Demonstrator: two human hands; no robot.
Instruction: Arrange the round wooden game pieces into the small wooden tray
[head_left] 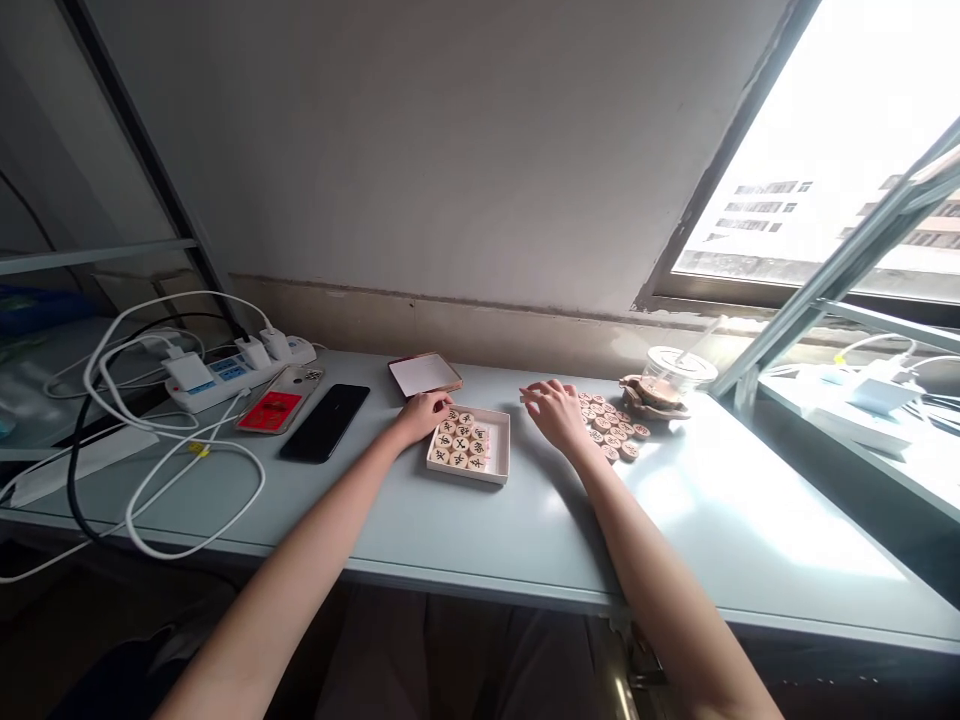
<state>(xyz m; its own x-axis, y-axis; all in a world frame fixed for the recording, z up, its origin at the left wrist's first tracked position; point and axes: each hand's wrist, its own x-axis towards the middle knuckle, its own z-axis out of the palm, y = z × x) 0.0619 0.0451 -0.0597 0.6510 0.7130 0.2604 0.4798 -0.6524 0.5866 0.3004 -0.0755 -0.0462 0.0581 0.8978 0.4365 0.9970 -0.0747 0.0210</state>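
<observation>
A shallow, pale square box (470,446) sits on the grey table (450,530), and everything here is placed from it. Inside lie round wooden chess discs (459,443) with black characters, packed flat in rows against the box's left and far walls; about ten or eleven show, the exact count being too small to read. The right strip of the box floor is bare. The box has no clear long axis; its sides run slightly skewed to the table's front edge.

The left hand (424,412) rests at the box's far-left corner, fingers curled loosely together and touching the rim; whether it pinches a disc I cannot tell. The right hand (553,410) hovers just right of the box, fingers bent and slightly spread, fingertips toward the box, over the near edge of a loose cluster of discs (611,428) lying flat on the table, roughly fifteen, marked in red.

Behind the box lies its flat lid (424,374). Left of the box lie two phones: one black (325,422), one with a red card (279,400). Further left is one white power strip (236,366) with cables. Right of the loose discs stands one lidded plastic cup (679,370)
</observation>
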